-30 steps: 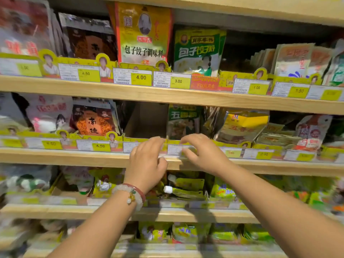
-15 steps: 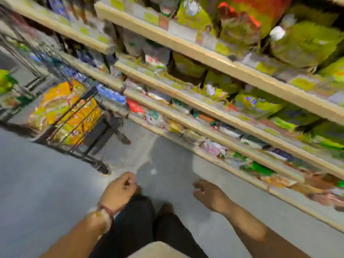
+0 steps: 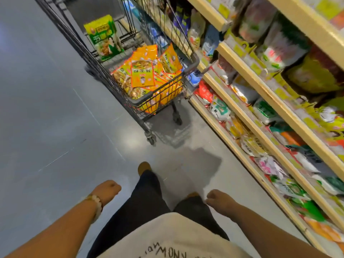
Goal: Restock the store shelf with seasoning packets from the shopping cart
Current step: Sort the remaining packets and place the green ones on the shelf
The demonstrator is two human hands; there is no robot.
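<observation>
Dozens of orange seasoning packets lie heaped in the near end of the wire shopping cart, piled against its front wall and right side; a single green packet stands upright farther back, against the cart's left wall. The cart stands on the grey floor just beside the store shelf, whose tiers run along the right edge of the view, packed with mixed packets (too blurred to read or tell apart). The cart's far end is cut off at the top. Both hands hang low beside dark trousers, well apart from the cart, holding nothing. Left hand, a beaded bracelet on its wrist, has fingers loosely curled under; right hand likewise droops with fingers slackly bent.
</observation>
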